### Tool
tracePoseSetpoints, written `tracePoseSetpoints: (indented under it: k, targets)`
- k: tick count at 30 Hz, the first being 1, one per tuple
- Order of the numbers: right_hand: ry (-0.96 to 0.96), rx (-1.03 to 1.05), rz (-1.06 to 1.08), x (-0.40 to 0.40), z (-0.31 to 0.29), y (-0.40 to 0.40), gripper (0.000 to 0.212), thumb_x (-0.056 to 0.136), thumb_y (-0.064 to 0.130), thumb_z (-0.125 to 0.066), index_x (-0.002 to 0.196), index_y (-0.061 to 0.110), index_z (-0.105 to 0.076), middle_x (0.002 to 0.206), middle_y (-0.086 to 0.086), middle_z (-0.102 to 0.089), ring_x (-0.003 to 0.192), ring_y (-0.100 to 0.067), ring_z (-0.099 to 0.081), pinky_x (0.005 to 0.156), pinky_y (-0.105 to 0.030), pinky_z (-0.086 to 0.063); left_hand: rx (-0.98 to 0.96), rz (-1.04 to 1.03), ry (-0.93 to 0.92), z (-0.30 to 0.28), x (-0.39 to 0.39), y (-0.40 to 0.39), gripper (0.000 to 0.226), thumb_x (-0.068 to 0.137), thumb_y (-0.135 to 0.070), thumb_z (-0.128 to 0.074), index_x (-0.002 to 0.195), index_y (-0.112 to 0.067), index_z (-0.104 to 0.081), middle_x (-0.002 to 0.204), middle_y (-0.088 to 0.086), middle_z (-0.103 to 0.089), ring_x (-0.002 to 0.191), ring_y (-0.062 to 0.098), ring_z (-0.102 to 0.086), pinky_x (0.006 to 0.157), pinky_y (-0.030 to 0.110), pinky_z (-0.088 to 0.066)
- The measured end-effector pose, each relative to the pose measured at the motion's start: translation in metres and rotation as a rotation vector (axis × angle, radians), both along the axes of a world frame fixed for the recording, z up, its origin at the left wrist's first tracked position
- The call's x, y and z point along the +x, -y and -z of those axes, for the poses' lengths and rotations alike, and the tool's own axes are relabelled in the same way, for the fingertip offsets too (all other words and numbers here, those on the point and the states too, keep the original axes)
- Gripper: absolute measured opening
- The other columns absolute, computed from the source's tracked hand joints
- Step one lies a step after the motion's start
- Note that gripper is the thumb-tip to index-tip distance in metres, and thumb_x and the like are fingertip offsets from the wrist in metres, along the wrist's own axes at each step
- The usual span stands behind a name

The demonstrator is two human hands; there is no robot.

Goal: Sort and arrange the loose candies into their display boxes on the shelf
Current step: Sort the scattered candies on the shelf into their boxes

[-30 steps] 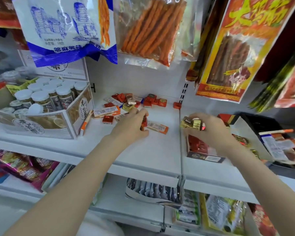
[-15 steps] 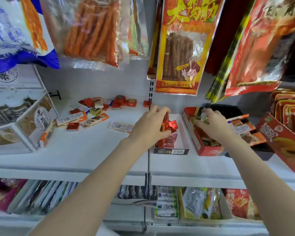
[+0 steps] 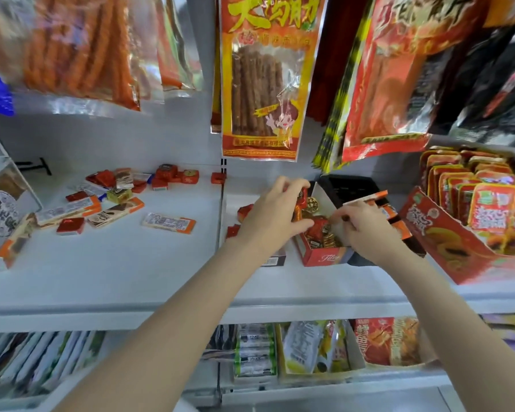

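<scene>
Both my hands moved over small red cardboard display box (image 3: pixel 321 257): left hand (image 3: pixel 275 218) pinching red-wrapped candies (image 3: pixel 302 200), right hand (image 3: pixel 366 230) at 3 o'clock, fingers curled, hold unclear.

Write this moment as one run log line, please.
left hand: holds red candies | right hand: in red display box | loose candies: on shelf

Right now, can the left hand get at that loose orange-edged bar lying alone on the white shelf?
Probably yes: the bar lies in the open, nothing between, but the left hand already holds red candies.
</scene>
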State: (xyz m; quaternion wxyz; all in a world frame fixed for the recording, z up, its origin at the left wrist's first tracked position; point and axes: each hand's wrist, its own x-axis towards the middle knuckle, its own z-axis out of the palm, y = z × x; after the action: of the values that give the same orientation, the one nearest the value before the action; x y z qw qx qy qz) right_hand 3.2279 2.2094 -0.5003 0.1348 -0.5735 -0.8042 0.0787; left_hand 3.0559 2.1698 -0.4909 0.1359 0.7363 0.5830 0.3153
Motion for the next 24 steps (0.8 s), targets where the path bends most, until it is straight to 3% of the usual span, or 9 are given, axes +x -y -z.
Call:
tracePoseSetpoints:
  k: [5,11,15,18,21,24]
  targets:
    - [-0.065,-0.032,0.018,0.003,0.006,0.005,0.032,0.089,-0.002,-0.040,0.112,0.004,-0.061,0.120,-0.017,-0.052,0.108,-0.032,-0.047,0.082,-0.030,-0.036,-0.012,-0.015,-0.007,0.012,0.020,-0.020,0.063,0.084,-0.030,-0.063,0.139,-0.021,-0.033,0.135,0.003,-0.037,0.124,0.023,-0.040,0.100,0.038,-0.043]
    - [-0.181,-0.052,0.002,-0.001,0.008,-0.001,0.026,0.093,0.005,-0.043,0.115,0.007,-0.058,0.113,-0.017,-0.057,0.100,-0.029,-0.053,0.073,-0.024,-0.034,-0.077,0.028,0.012,0.016,0.027,-0.033,0.071,0.082,-0.028,-0.066,0.142,-0.020,-0.028,0.137,0.004,-0.037,0.123,0.023,-0.045,0.100,0.040,-0.043]
    - [-0.299,-0.107,0.009,0.000,0.009,-0.003,0.028,0.095,0.012,-0.043,0.122,0.012,-0.051,0.117,-0.011,-0.059,0.103,-0.026,-0.057,0.076,-0.028,-0.045,-0.073,0.006,0.000,0.022,0.027,-0.034,0.066,0.083,-0.027,-0.065,0.140,-0.016,-0.033,0.138,0.004,-0.036,0.124,0.024,-0.044,0.101,0.038,-0.042]
    - [-0.272,-0.051,-0.021,-0.002,0.009,-0.001,0.034,0.094,0.007,-0.042,0.125,0.017,-0.050,0.119,-0.012,-0.055,0.107,-0.028,-0.052,0.086,-0.034,-0.046,-0.008,-0.027,-0.106,0.024,0.023,-0.032,0.063,0.083,-0.030,-0.064,0.138,-0.017,-0.035,0.139,0.003,-0.035,0.127,0.024,-0.037,0.104,0.037,-0.036]
    - [-0.164,-0.048,-0.134,-0.006,0.007,0.002,0.057,0.086,-0.006,-0.037,0.129,0.030,-0.049,0.136,-0.006,-0.042,0.122,-0.031,-0.037,0.102,-0.046,-0.034,0.005,-0.079,-0.215,0.026,0.012,-0.032,0.063,0.083,-0.037,-0.063,0.137,-0.020,-0.036,0.140,0.003,-0.036,0.129,0.024,-0.033,0.106,0.039,-0.031]
    - [-0.058,-0.125,-0.145,-0.014,0.007,0.006,0.066,0.087,-0.002,-0.035,0.137,0.041,-0.032,0.145,0.003,-0.035,0.130,-0.028,-0.030,0.102,-0.053,-0.032,0.006,-0.085,-0.225,0.024,0.003,-0.027,0.056,0.086,-0.039,-0.058,0.135,-0.020,-0.039,0.137,0.002,-0.039,0.127,0.022,-0.036,0.105,0.038,-0.031]
